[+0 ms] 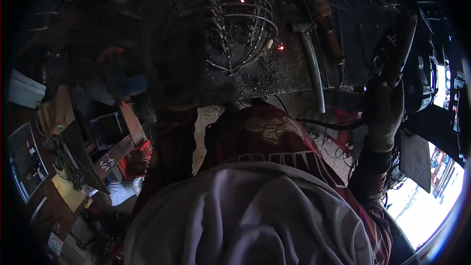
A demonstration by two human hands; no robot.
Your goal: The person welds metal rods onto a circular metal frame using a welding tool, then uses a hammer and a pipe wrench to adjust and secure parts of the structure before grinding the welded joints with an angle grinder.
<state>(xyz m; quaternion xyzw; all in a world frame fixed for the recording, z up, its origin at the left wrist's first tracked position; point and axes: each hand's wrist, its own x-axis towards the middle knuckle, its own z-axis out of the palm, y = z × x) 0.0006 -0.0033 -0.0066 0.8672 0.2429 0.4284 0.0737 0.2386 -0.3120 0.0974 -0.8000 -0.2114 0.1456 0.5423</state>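
Wire frame (244, 15) sits on counter (290, 79); right hand (386, 110) grips clamp-like holder (402, 44); left hand, in shadow, cannot be judged. Overhanging hammer (314, 68) could fall if bumped.

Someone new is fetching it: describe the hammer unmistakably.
On the dark worktable is a rounded wire frame. Right of it lies the hammer, head at the far end, handle jutting past the table's near edge. Unlike the brown tool beside it, its handle is pale.
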